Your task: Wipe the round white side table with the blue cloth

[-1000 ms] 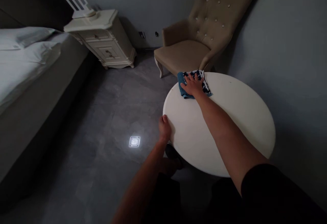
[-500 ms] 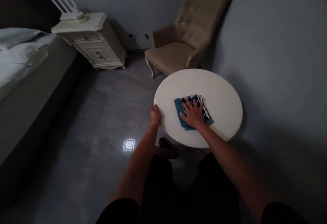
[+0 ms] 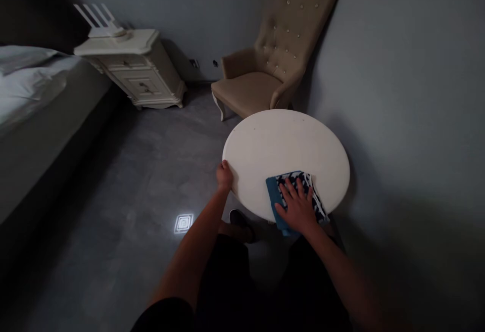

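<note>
A folded cloth, teal with a black-and-white patterned side, lies at the near edge of a round white table and hangs partly over it. Flat on top of the cloth rests my right hand, its fingers spread and pressing down. My left hand is closed around the table's left rim, with the thumb on top and the other fingers hidden below.
Behind the table stands a tan tufted armchair. A white nightstand carries a white router, beside a bed. The grey wall is close on the right. A drain cover is in the floor.
My right hand has slid the cloth toward me, from the middle of the table to its near edge. My left hand keeps its hold on the rim. The view has tilted up slightly.
</note>
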{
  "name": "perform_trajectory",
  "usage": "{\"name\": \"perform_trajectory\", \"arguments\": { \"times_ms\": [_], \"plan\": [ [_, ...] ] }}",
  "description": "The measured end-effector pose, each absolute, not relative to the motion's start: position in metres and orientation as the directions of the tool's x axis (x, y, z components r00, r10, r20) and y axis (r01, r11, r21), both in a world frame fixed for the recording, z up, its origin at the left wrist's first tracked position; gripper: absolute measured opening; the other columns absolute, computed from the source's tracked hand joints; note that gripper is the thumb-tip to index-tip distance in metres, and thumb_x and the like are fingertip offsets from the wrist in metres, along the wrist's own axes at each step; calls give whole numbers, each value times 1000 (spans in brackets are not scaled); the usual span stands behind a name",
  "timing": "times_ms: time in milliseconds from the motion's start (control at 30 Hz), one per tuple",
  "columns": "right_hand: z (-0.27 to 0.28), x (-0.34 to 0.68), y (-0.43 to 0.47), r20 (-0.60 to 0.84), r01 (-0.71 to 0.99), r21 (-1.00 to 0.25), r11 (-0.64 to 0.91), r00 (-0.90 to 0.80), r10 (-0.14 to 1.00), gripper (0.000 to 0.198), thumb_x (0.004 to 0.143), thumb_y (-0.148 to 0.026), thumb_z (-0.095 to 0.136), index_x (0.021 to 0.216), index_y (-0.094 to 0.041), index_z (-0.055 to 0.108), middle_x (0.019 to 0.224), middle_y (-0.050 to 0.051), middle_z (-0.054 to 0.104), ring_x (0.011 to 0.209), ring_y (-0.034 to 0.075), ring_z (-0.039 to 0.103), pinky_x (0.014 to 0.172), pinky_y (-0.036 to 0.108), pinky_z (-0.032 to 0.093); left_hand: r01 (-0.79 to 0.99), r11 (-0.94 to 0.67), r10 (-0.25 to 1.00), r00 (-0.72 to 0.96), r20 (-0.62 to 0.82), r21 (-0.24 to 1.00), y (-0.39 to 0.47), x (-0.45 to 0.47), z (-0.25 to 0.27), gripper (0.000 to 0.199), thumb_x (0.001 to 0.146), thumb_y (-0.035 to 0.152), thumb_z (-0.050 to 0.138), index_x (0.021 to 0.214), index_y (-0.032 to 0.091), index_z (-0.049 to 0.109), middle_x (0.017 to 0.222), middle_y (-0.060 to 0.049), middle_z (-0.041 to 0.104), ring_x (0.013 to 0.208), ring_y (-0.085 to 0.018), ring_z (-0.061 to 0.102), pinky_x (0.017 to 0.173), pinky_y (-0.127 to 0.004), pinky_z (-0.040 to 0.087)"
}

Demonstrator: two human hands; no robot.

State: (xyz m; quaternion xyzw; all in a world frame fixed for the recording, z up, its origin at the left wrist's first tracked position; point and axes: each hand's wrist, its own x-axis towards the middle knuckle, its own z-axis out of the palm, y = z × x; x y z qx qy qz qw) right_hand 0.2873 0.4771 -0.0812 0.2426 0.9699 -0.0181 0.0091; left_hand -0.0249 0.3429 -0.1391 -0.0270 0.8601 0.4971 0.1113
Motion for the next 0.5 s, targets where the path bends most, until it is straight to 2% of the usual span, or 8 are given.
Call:
{"name": "perform_trajectory", "arguments": {
  "times_ms": [67, 200, 500],
  "plan": [
    [-77, 256, 494, -35, 476, -54, 878, -879, 475, 76, 106, -67, 33, 174, -33, 43, 185, -2, 20, 174, 43, 13, 134, 83, 22, -149, 494, 69, -975, -209, 857, 343, -25, -140, 36, 111, 49, 59, 111, 16, 73, 109, -8, 76, 98, -21, 73, 93, -42, 60],
    [-71, 176, 535, -15, 482, -94, 871, -876, 483, 77, 107, -66, 33, 175, -29, 40, 186, 2, 25, 172, 46, 16, 131, 86, 19, -127, 466, 81, -980, -185, 876, 342, -25, -141, 47, 113, 46, 42, 95, 15, 72, 98, -14, 77, 88, -26, 70, 83, -38, 55],
    [-78, -11, 635, -14, 528, -173, 831, -845, 534, 84, 104, -72, 25, 176, -29, 36, 187, 5, 24, 171, 47, 14, 129, 89, 12, -130, 412, 74, -982, -176, 902, 339, -25, -143, 45, 108, 54, 43, 87, 21, 65, 86, -8, 72, 78, -24, 64, 71, -35, 49]
  ]
}}
